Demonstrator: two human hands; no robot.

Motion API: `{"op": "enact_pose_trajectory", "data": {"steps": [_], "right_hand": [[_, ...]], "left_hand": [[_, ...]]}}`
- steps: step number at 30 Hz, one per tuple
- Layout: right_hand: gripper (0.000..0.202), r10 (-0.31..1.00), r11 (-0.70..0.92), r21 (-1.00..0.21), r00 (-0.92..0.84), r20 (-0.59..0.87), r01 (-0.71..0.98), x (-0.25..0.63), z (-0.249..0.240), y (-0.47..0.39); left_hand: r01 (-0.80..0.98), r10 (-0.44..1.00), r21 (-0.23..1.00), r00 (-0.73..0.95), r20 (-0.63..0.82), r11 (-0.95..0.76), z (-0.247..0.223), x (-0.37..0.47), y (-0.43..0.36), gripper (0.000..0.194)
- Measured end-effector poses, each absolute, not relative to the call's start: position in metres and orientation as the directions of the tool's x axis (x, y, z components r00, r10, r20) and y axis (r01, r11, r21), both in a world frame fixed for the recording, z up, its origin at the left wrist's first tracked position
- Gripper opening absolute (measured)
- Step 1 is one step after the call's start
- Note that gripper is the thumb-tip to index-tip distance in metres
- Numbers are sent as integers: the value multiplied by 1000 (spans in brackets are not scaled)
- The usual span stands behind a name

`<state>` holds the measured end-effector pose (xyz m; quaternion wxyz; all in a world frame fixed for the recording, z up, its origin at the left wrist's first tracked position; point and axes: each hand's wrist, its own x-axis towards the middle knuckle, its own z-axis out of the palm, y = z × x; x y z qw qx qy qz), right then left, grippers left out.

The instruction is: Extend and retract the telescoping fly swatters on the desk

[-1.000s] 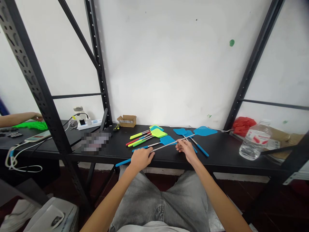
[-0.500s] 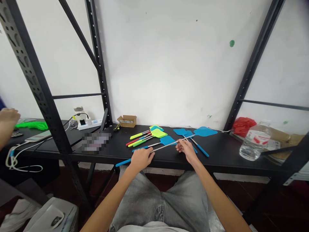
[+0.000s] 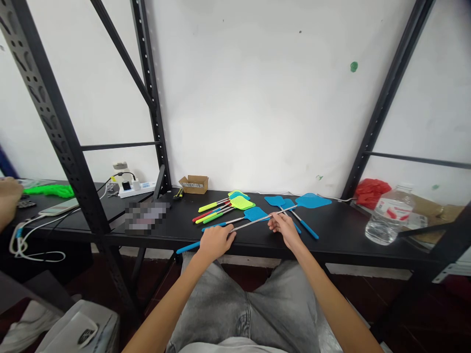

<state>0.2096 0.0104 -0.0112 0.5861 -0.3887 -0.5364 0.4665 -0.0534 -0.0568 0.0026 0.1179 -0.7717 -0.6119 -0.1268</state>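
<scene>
A long fly swatter (image 3: 253,221) with a blue handle, a thin metal rod and a blue head slants across the front of the black shelf. My left hand (image 3: 217,240) is closed around it where handle and rod meet. Farther up the rod, my right hand (image 3: 282,227) pinches it with bent fingers. Just beyond lies a blue fly swatter (image 3: 255,214), its handle pointing left. More blue swatters (image 3: 275,201) rest behind my right hand, handles toward me. Left of them is a fanned pile of yellow, red and green fly swatters (image 3: 241,202).
A small open cardboard box (image 3: 194,184) stands by the wall. At right are a water bottle (image 3: 388,215) and a red plastic bag (image 3: 371,191). A power strip (image 3: 138,190) sits at left, near another person's hand (image 3: 9,198). Black uprights (image 3: 59,127) flank the shelf.
The other person's hand at the far left has shifted left and down. My two hands and the swatter they hold look the same.
</scene>
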Motion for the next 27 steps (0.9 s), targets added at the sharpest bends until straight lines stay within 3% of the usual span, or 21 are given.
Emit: {"op": "enact_pose_trajectory", "data": {"steps": [27], "right_hand": [[45,962,268,-956,-24,273,-118,212,-16,14]], "left_hand": [[973,909,-45,227,349,-226,2,-54,-56,35]]}}
